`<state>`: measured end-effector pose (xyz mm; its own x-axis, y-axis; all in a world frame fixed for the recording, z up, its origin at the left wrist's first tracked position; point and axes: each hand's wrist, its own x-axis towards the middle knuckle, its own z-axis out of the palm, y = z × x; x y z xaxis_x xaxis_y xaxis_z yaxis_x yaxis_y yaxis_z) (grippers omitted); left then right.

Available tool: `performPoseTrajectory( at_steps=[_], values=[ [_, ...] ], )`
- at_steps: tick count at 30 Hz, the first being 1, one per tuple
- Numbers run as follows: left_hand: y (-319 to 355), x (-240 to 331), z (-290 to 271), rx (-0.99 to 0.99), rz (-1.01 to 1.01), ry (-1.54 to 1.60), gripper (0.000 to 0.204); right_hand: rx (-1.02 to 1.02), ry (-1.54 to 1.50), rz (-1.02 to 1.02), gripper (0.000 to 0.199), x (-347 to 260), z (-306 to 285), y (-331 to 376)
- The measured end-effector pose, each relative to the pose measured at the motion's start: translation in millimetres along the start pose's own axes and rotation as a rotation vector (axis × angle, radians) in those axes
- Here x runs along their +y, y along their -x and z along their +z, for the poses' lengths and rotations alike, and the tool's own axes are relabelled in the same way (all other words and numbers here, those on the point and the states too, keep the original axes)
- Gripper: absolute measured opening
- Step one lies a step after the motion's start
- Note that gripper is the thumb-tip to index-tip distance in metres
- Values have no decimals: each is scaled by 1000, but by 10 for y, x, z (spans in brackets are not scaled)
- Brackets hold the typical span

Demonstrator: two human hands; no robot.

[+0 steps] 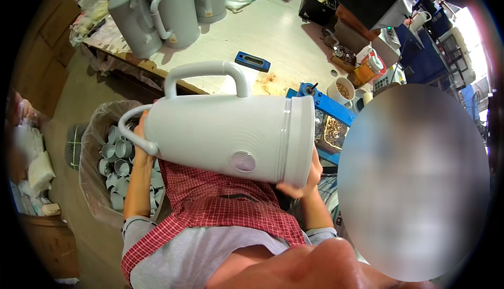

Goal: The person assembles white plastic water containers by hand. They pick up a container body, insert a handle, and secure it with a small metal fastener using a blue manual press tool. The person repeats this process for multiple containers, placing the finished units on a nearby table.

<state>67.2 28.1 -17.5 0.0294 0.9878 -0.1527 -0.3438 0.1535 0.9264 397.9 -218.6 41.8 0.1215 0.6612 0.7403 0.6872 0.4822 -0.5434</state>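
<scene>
A large light-grey plastic thermos jug casing [220, 136] lies sideways in front of my chest. Its long side handle [207, 71] points up and away from me, and a thinner curved handle [131, 119] loops round the left end. My left hand [140, 130] grips that narrower end, its fingers mostly hidden behind the casing. At the wide, ringed end, my right hand [305, 176] holds the rim from below, thumb side toward me. A round ribbed disc [243, 161] marks the casing's near side.
Several similar grey jugs [176, 13] stand at the table's far left. A blue slotted bar [252, 61] lies on the table [294, 31]; a blue metal fixture [328, 105] sits right. A lined bin of grey cup-shaped parts [118, 157] stands left. A blurred oval covers the right.
</scene>
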Motion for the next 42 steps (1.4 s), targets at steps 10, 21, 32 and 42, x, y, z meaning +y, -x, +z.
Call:
performPoseTrajectory(
  at_steps=[10, 21, 32, 42],
  values=[
    [490, 770, -1023, 244, 391, -397, 50, -16, -911, 1113, 55, 515, 980, 339],
    [-192, 1645, -546, -462, 929, -565, 52, -460, 161, 825, 42, 1320, 1308, -471],
    [-1002, 834, -309, -692, 523, -384, 47, 185, 21, 622, 17, 1936, 1806, -112],
    [-1026, 692, -150, -697, 428, -662, 32, 138, -3, 488, 10, 1920, 1806, -120]
  ],
)
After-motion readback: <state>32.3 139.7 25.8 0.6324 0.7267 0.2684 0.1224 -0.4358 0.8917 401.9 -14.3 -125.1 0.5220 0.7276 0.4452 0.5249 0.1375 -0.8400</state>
